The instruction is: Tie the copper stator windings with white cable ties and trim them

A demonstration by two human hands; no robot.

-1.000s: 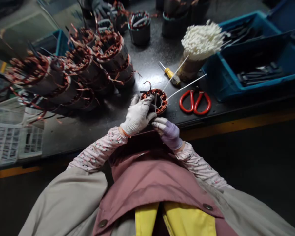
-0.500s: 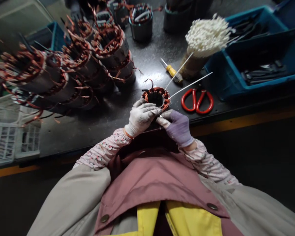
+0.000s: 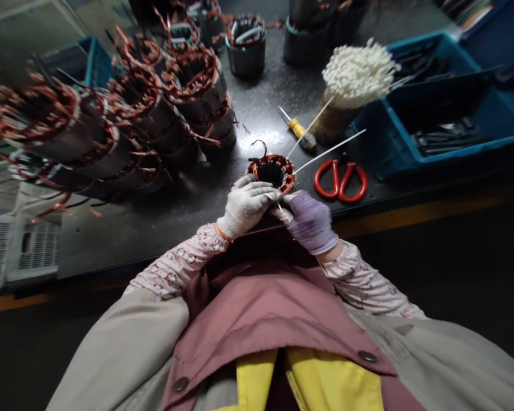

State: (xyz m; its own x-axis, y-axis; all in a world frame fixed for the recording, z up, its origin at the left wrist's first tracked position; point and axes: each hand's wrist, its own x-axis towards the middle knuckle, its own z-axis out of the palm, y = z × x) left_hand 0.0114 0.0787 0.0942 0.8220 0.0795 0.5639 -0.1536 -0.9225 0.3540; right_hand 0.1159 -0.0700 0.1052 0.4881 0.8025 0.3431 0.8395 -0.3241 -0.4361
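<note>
Copper-wound ring (image 3: 289,177) just beyond hands (image 3: 246,209), against left; both curled, exact hold unclear.

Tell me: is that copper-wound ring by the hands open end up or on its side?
Open end up: the copper-wound ring shows its round rim and hollow from above. Slight tilt: cannot tell.

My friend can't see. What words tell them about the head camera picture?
A person's white-gloved left hand and purple-gloved right hand meet at the near edge of a copper-wound ring on a dark bench. Red looped handles, a yellow-handled tool and a bundle of white strips are to the right; copper-wound cylinders stand stacked on the left.
</note>
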